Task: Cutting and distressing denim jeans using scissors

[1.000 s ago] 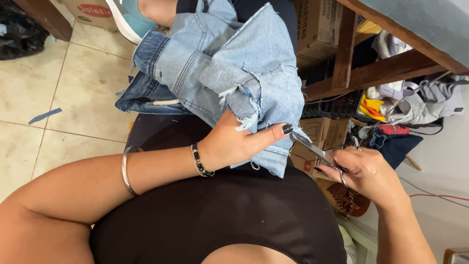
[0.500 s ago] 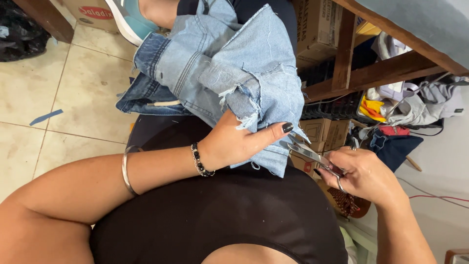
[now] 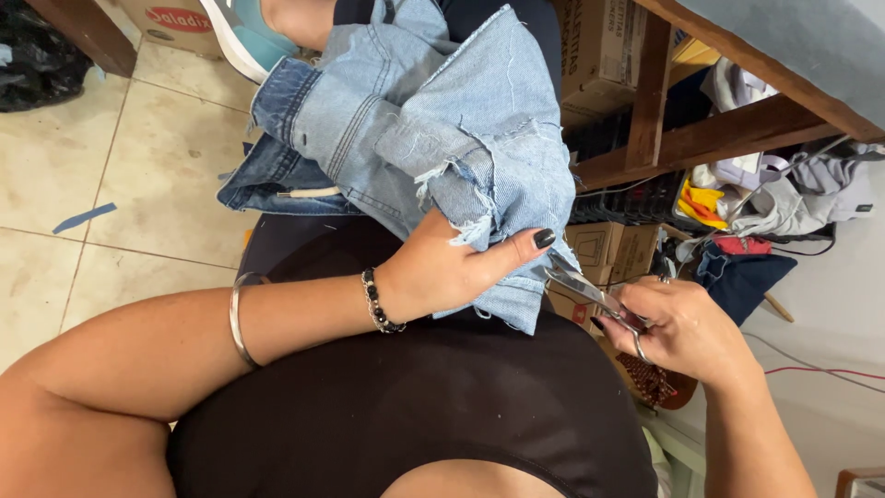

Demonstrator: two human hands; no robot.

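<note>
A light blue denim garment point(image 3: 433, 120) with frayed edges lies across my lap. My left hand point(image 3: 452, 267) grips its lower frayed edge, thumb stretched out over the cloth, with a dark bead bracelet on the wrist and a metal bangle on the forearm. My right hand point(image 3: 687, 332) holds a small pair of metal scissors point(image 3: 590, 293). The blades point at the denim edge just below my left thumb. The scissors' handle loops are mostly hidden inside my fingers.
A wooden table frame point(image 3: 701, 120) stands to the right, with cardboard boxes point(image 3: 604, 55), a black crate point(image 3: 627, 198) and piled clothes point(image 3: 784, 203) beneath it. Tiled floor point(image 3: 111, 184) lies to the left, with a black bag point(image 3: 37, 65) at its far corner.
My right hand and the scissors have shifted slightly; the blade tips sit a little closer to the denim edge. My left hand keeps the same grip.
</note>
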